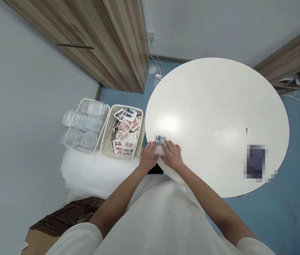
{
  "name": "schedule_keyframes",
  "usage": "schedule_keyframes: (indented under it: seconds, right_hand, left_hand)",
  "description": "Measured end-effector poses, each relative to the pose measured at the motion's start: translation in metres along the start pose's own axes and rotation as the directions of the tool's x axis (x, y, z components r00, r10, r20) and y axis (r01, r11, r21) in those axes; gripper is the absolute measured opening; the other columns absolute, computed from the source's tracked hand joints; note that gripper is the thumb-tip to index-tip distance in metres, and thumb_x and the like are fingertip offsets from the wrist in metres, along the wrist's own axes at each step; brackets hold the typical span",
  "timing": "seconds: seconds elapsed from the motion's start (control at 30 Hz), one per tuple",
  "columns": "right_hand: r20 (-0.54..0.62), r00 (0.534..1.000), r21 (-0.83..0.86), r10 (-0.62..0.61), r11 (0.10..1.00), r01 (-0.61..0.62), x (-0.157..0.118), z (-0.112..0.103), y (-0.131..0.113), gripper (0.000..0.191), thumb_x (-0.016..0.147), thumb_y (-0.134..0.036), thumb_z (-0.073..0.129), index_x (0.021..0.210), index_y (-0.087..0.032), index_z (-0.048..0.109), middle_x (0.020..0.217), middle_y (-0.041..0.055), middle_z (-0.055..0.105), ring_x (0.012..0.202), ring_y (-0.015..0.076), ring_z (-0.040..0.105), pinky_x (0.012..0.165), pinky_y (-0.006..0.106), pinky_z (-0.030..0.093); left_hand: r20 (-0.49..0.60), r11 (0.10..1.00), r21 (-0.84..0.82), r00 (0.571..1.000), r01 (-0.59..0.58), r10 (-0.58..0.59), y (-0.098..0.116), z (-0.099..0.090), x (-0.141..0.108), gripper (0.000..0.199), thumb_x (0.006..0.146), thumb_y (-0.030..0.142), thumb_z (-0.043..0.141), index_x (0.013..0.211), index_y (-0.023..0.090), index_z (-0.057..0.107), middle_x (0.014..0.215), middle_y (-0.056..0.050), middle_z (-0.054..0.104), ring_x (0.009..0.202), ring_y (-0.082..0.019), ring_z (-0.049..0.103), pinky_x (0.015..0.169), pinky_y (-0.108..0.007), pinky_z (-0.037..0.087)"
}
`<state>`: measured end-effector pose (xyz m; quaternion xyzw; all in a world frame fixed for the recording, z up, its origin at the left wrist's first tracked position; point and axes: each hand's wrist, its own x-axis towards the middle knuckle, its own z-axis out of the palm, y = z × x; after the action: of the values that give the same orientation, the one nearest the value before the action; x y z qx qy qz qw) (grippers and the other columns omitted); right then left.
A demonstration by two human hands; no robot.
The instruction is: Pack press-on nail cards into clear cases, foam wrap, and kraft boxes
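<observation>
A small set of shiny silver-blue press-on nails (160, 140) lies on the white round table (219, 99), near its left front edge. My left hand (149, 156) rests at the table's rim, fingers stretched toward the near left side of the nails. On the other side, my right hand (173, 154) lies on the tabletop with its fingers spread, the fingertips at the right edge of the nails. Both thumbs point inward, close to each other. Whether the fingertips press on the nails or only lie beside them is too small to tell.
Left of the table stands a white basket (108, 141) of nail cards (124, 127). Beside it, another basket (82, 103) holds clear plastic boxes (90, 124). A white padded roll (91, 173) and an open cardboard box (40, 241) are nearer. A blurred dark object (256, 161) lies on the table's right.
</observation>
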<state>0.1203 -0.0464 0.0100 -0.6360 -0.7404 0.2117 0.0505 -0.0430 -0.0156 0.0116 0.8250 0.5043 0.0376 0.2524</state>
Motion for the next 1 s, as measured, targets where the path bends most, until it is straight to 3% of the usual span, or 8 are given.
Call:
schedule_keyframes:
  seconds: [0.67,1.0]
  right_hand:
    - [-0.018,1.0,0.007,0.002,1.0,-0.002,0.002,-0.004,0.005,0.053,0.08,-0.04,0.044,0.128,-0.018,0.036,0.138,0.0138,0.032,0.126,0.0289,0.026,0.095,0.047,0.018]
    - [-0.017,0.998,0.177,-0.063,0.982,0.065,-0.018,-0.008,0.02,0.061,0.077,-0.04,0.048,0.13,-0.016,0.032,0.143,0.0139,0.019,0.13,0.0283,0.021,0.099,0.045,0.024]
  left_hand:
    - [-0.034,0.999,-0.038,0.999,-0.039,0.038,0.0,0.008,0.006,0.05,0.08,0.03,0.043,0.128,0.017,0.035,0.136,-0.01,0.036,0.128,-0.025,0.025,0.098,-0.04,0.027]
    - [-0.081,0.999,-0.044,0.997,0.015,-0.018,0.01,0.009,-0.003,0.062,0.082,0.032,0.039,0.136,0.013,0.014,0.14,-0.013,0.028,0.13,-0.023,0.023,0.1,-0.039,0.028]
